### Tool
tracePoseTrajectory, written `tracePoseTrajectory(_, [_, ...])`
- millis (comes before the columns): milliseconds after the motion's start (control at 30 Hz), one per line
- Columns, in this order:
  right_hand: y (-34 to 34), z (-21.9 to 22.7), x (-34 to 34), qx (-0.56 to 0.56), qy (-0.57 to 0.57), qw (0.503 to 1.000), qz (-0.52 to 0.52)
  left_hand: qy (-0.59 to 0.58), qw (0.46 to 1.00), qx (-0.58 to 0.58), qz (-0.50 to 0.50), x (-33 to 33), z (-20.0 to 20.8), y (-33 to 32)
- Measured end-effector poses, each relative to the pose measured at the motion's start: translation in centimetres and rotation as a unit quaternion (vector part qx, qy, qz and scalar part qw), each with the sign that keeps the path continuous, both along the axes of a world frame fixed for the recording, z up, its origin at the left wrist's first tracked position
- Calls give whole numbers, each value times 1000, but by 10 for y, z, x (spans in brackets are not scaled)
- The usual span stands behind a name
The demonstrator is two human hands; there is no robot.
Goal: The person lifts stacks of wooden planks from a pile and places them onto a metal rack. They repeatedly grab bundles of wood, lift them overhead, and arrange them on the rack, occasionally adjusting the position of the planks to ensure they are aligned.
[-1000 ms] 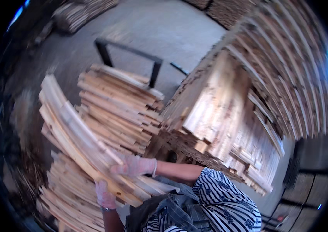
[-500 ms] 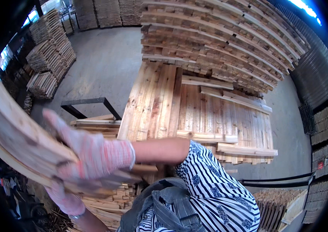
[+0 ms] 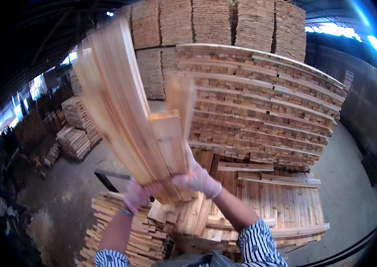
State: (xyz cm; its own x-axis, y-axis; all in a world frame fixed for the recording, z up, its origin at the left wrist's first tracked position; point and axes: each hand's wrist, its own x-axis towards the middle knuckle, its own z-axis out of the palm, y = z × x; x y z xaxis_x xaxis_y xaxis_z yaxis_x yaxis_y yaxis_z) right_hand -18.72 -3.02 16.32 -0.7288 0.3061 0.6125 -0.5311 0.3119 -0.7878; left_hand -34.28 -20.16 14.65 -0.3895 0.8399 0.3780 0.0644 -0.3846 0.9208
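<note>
A: See stack [image 3: 259, 107] at upper right?
B: Yes. Below, see pile [image 3: 250, 202], lower right.
A: Spot boards [image 3: 128, 107]?
B: Held up, upper left to centre; apparently lifted, not yet set down. Clamped near bottom ends in left hand [image 3: 139, 194] and right hand [image 3: 197, 180].

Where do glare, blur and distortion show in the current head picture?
Head view, upper right: bluish-white glare at the bright openings; head view, centre: blur smears the upper ends of the held boards, less so near the left hand and right hand; head view, rim: fisheye bending, corners black.
</note>
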Motion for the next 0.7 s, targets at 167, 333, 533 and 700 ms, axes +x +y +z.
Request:
tracePoseTrajectory(167, [8,-94,-14,-39,-3,992,-122,-13,998,40,-47,-5,-66,34])
tracePoseTrajectory(333, [23,-87,7,-70,15,979,-191,-8,998,2,-57,5,-53,68])
tracePoseTrajectory(533, [12,3,80,-65,-95,961,-253,-127,982,-77,-117,48,0,84])
tracePoseTrajectory(700, [14,-40,154,-104,-254,884,-378,-252,930,-175,-204,136,-26,98])
